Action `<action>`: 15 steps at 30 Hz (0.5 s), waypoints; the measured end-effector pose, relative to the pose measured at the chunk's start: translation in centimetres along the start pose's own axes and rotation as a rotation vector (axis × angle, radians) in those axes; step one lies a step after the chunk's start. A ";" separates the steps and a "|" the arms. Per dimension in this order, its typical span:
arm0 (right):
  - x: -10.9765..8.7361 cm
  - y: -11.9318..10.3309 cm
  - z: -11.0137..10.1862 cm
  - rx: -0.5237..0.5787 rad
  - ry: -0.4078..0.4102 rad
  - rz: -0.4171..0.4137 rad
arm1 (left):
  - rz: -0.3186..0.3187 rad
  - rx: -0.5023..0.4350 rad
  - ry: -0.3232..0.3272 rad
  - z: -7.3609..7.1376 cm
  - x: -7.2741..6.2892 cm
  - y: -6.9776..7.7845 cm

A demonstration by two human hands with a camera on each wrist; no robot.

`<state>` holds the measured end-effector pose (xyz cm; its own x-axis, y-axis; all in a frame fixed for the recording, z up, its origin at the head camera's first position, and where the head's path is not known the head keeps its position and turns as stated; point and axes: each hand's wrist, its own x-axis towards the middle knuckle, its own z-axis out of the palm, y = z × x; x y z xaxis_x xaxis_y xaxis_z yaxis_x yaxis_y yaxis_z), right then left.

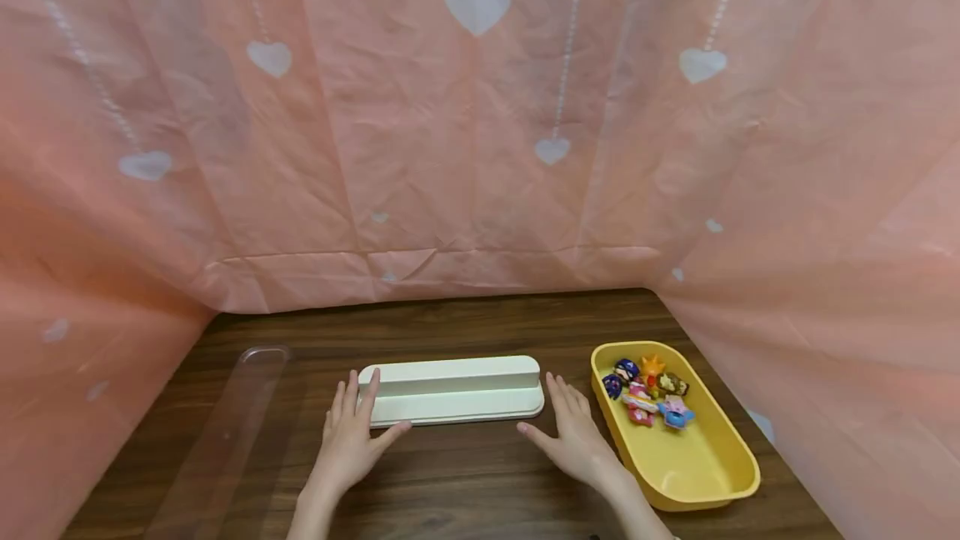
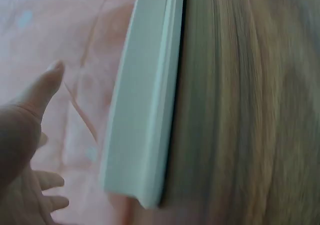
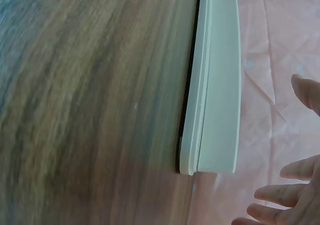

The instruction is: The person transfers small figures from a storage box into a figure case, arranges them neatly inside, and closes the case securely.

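A long white stepped stand (image 1: 457, 391) with rounded ends lies on the dark wooden table, its raised step along the back. At its left end my left hand (image 1: 350, 438) hovers with fingers spread, overlapping the stand's edge in the head view. My right hand (image 1: 576, 438) is just off the other end, fingers straight and apart. Neither palm holds anything. The left wrist view shows the left thumb (image 2: 42, 92) raised beside the white stand (image 2: 137, 95); in the right wrist view the right fingers (image 3: 285, 195) reach out near the opposite end.
A yellow tray (image 1: 697, 465) on the right holds several small colourful figurines (image 1: 648, 390) in its far half. On the left lies a long clear plastic cover (image 1: 240, 423). Pink cloth (image 1: 450, 190) with white hearts surrounds the table's back and sides.
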<state>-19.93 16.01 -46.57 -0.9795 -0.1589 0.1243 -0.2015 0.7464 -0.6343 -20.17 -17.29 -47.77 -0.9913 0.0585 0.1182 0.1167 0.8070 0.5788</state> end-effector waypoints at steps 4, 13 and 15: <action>0.2 -0.6 -0.5 0.027 0.003 -0.019 | -0.038 -0.168 -0.003 -0.8 0.8 -2.9; 0.5 -1.2 -3.3 -0.004 0.092 -0.036 | -0.143 -0.357 -0.113 -0.9 2.2 -6.3; 0.6 -1.1 -3.9 -0.012 0.111 -0.027 | -0.143 -0.366 -0.130 -0.5 2.4 -6.6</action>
<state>-20.33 17.59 -42.83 -0.9684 -0.1070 0.2252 -0.2273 0.7505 -0.6206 -23.24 -22.80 -50.89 -0.9959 0.0535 -0.0735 -0.0320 0.5511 0.8338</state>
